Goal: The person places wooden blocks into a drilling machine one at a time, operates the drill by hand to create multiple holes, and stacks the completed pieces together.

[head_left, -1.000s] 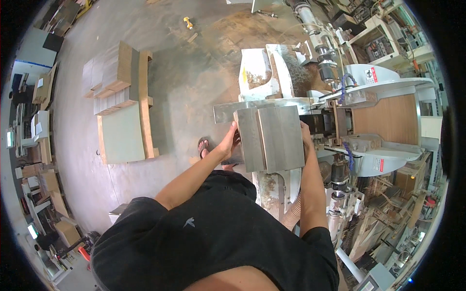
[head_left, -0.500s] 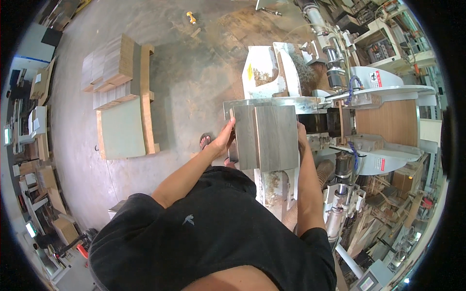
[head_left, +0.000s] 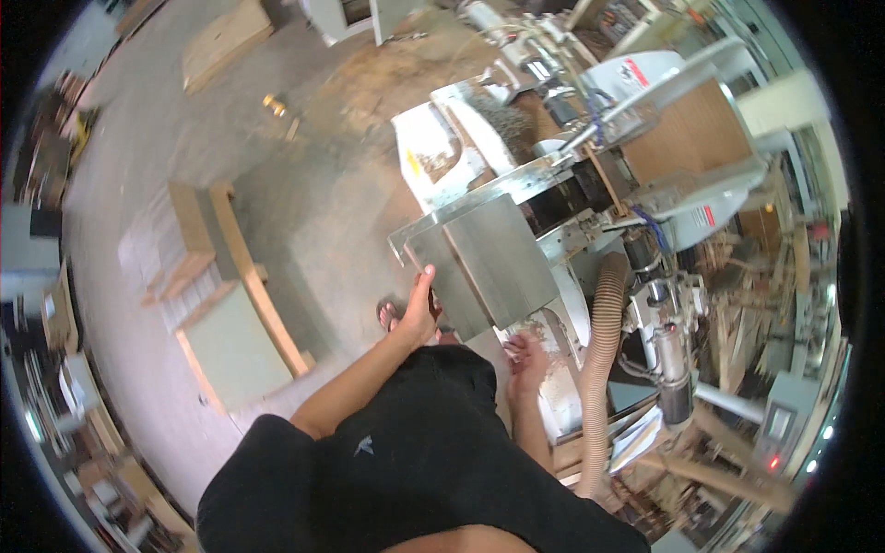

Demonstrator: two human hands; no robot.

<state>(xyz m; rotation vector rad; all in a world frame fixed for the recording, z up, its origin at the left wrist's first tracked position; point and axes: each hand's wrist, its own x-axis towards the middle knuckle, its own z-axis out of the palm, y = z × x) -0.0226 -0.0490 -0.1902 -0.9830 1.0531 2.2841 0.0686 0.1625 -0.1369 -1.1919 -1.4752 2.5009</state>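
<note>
Grey wood-grain boards (head_left: 493,258) lie in a stack on the machine's metal bed, with a lengthwise step between the narrower left part and the wider right part. At the stack's left side is my left hand (head_left: 421,313), its thumb up along the edge and its fingers bent against the side, partly hidden. My right hand (head_left: 525,361) is just off the near end of the boards, smeared by motion, so its fingers cannot be made out. A metal fence bar (head_left: 516,184) runs along the stack's far end.
On the floor at left, a pallet (head_left: 263,309) bears stacked boards (head_left: 175,240) and a pale panel (head_left: 235,346). A ribbed hose (head_left: 604,359) rises on the right beside the machine's motors (head_left: 673,369). A small yellow object (head_left: 274,105) lies on the floor ahead.
The view has turned, so the machine now appears tilted. My right hand has left the right side of the stack and come back to its near end. My left hand stays at the left side.
</note>
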